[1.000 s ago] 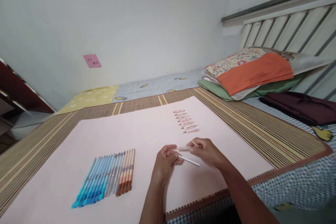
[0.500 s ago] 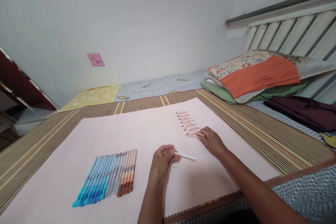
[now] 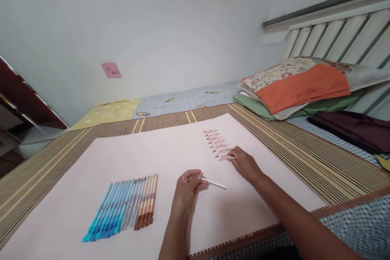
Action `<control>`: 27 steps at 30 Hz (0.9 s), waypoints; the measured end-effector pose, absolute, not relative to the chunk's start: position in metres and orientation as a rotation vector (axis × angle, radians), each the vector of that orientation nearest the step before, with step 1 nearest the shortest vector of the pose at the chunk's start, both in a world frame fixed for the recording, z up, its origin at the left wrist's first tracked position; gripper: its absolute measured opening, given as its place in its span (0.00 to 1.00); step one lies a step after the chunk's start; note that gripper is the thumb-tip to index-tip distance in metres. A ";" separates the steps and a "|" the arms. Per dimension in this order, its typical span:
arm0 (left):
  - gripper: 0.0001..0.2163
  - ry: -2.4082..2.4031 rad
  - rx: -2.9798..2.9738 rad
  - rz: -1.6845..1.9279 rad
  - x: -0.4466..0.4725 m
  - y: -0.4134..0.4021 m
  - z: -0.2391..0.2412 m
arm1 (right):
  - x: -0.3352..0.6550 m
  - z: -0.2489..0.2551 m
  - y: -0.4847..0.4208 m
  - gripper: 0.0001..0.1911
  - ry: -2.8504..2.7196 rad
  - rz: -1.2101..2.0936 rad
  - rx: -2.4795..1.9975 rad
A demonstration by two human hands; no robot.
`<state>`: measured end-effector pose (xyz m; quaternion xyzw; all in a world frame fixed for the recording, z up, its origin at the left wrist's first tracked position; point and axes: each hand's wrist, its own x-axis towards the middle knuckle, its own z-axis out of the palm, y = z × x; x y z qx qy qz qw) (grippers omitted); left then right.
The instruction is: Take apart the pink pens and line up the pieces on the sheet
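My left hand (image 3: 189, 187) is closed around one end of a slim white stick (image 3: 215, 183), probably a pen; its free end points right, just above the pale pink sheet (image 3: 170, 146). Farther back and to the right, my right hand (image 3: 243, 162) pinches a pale pen (image 3: 224, 158) at the near end of a short row. That row of white-and-pink pens (image 3: 217, 141) lies with dark tips to the left, roughly parallel. My fingers cover the right end of the pen in my right hand.
On the left of the sheet lies a neat row of blue pens (image 3: 108, 211), clear grey pens (image 3: 133, 205) and peach-brown pens (image 3: 146, 202). A striped mat (image 3: 283, 158) lies beneath. Stacked pillows (image 3: 304, 93) and a dark folded cloth (image 3: 350, 130) sit at the right, by a radiator (image 3: 341, 34).
My right hand has shifted slightly left, and the pen in it now lies closer in line with the row. The left hand with the white stick has barely moved.
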<state>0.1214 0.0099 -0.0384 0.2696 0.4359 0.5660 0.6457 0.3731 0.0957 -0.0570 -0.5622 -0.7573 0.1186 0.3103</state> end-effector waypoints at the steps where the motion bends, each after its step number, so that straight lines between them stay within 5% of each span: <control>1: 0.17 0.993 0.613 1.289 0.121 0.010 -0.038 | 0.373 -0.058 0.096 0.06 -1.999 0.312 -1.486; 27: 0.15 1.015 0.558 1.298 0.129 0.007 -0.027 | 0.381 -0.076 0.100 0.08 -1.887 0.181 -1.559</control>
